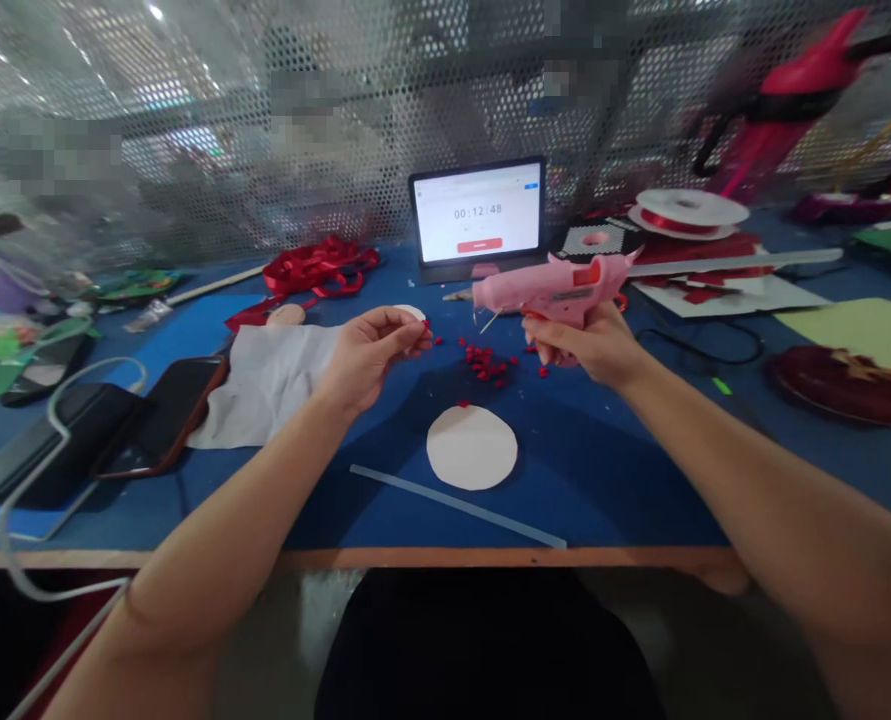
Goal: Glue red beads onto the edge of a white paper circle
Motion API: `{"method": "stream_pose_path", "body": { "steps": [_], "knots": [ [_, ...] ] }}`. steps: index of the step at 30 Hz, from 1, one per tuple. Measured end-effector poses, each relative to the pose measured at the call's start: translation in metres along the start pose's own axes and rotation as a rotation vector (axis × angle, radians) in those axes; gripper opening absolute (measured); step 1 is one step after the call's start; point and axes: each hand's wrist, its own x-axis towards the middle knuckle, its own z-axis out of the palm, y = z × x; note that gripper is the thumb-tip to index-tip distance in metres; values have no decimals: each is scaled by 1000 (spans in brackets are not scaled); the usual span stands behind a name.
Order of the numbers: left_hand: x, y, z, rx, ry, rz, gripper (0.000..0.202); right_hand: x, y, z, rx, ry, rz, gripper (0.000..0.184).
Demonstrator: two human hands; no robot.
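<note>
My right hand (pixel 591 345) is wrapped round the grip of a pink glue gun (pixel 557 285), nozzle pointing left above the blue table. My left hand (pixel 374 350) is raised opposite it, fingers pinched on a tiny red piece (pixel 425 326) at the fingertips. Between the hands lies a scatter of small red pieces (pixel 486 365). A white paper disc (pixel 472 448) lies flat below them, with one red bit at its top edge. A clear glue stick (pixel 456 505) lies in front of the disc.
A tablet (pixel 479 213) showing a timer stands at the back. Red ribbon (pixel 314 270), a ribbon spool (pixel 689 210), white cloth (pixel 265 380), phones (pixel 167 410) and a white cable (pixel 55 420) at left, paper sheets and a dark red item (pixel 842 385) at right. Mesh screen behind.
</note>
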Motion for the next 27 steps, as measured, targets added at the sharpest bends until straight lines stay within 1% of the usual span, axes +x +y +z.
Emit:
{"method": "stream_pose_path", "body": {
  "steps": [4, 8, 13, 16, 22, 27],
  "knots": [
    [-1, 0, 2, -88, -33, 9, 22, -2, 2, 0, -47, -52, 0, 27],
    [-3, -1, 2, -148, -72, -9, 19, -2, 5, 2, -66, -63, 4, 27],
    [-6, 0, 3, -171, -126, -38, 18, -1, 6, 4, -54, -86, -15, 20],
    [-6, 1, 4, -172, -131, -50, 17, -1, 7, 4, -58, -91, -28, 18],
    [-6, 2, 5, -193, -122, -70, 18, 0, 9, 2, -83, -93, -48, 22],
    [-6, 3, 5, -192, -115, -81, 18, 0, 9, 2, -84, -100, -49, 17]
  ]
}}
